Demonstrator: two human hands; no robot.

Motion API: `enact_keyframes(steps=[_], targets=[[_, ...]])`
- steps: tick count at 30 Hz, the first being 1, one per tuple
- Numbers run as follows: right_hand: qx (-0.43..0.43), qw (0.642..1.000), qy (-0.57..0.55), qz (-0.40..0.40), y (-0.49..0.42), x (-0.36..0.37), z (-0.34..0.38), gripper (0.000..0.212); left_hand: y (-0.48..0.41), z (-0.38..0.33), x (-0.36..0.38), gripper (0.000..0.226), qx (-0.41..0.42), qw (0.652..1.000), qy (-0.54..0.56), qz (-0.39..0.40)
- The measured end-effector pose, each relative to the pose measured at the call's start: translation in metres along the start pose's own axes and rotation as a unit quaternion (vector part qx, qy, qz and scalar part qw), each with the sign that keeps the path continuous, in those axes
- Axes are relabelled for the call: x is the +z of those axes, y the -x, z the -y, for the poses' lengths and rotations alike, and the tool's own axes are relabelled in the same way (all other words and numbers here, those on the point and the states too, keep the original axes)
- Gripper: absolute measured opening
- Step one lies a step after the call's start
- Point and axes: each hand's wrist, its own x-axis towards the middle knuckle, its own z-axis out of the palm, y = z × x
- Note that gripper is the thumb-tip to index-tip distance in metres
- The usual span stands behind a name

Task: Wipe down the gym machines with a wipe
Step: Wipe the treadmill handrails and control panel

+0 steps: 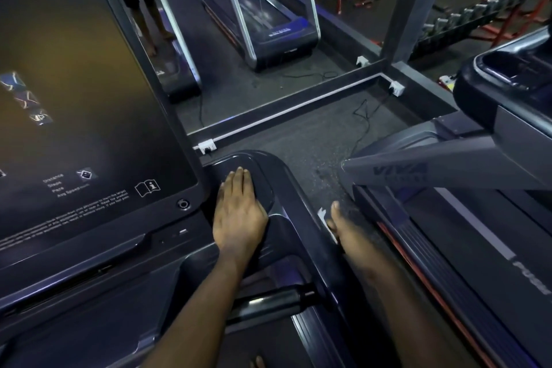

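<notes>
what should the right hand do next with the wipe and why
Probably slide the right hand with the white wipe forward along the handrail toward its curved front: the wipe sits on the rail's outer edge, and the left hand lies flat on the console corner.

The tall screen [89, 98] walls off the left of the console tray [254, 163], so the tray is open only from above and from the near side, where the left hand [239, 212] lies flat on it. A grip bar [268, 302] crosses below the tray. Right of the curved side rail [298, 203], a strip of floor [313, 143] lies open up to the neighbouring treadmill's slanted upright [418, 170]. The blurred right hand [340, 224] hangs in that gap, with what may be a white wipe [324, 215] at its fingers. A cable [363, 119] trails across the floor beyond.
</notes>
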Motion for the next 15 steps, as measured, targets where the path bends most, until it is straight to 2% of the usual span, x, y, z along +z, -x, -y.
enact_keyframes(steps=[2,4,7,9,11,12,14,15], targets=[[-0.020,0.999,-0.012,0.025,0.011,0.008,0.029,0.069,0.000,0.000,-0.001,0.063,0.002,1.000,0.002,-0.002],[-0.047,0.998,0.022,0.034,0.020,0.016,0.049,0.064,0.000,-0.001,-0.002,0.062,0.002,1.000,0.006,-0.004],[-0.072,0.987,0.139,-0.035,0.043,0.011,0.048,0.067,0.002,-0.001,-0.004,0.060,0.004,1.000,0.015,-0.004],[-0.079,0.967,0.239,-0.048,0.056,0.005,0.035,0.073,0.002,-0.001,-0.003,0.058,0.010,1.000,0.016,-0.005],[-0.051,0.947,0.314,-0.055,0.061,0.010,0.016,0.074,0.003,-0.001,-0.004,0.058,0.009,1.000,0.017,-0.003],[-0.050,0.932,0.355,-0.056,0.061,0.018,0.008,0.081,0.003,-0.001,-0.004,0.058,0.010,1.000,0.015,-0.004],[-0.114,0.883,0.450,-0.070,0.063,0.040,-0.007,0.114,0.003,-0.001,-0.006,0.058,0.011,1.000,0.014,-0.004],[-0.140,0.862,0.481,-0.079,0.066,0.051,-0.014,0.123,0.003,-0.001,-0.006,0.058,0.012,1.000,0.016,-0.001]])
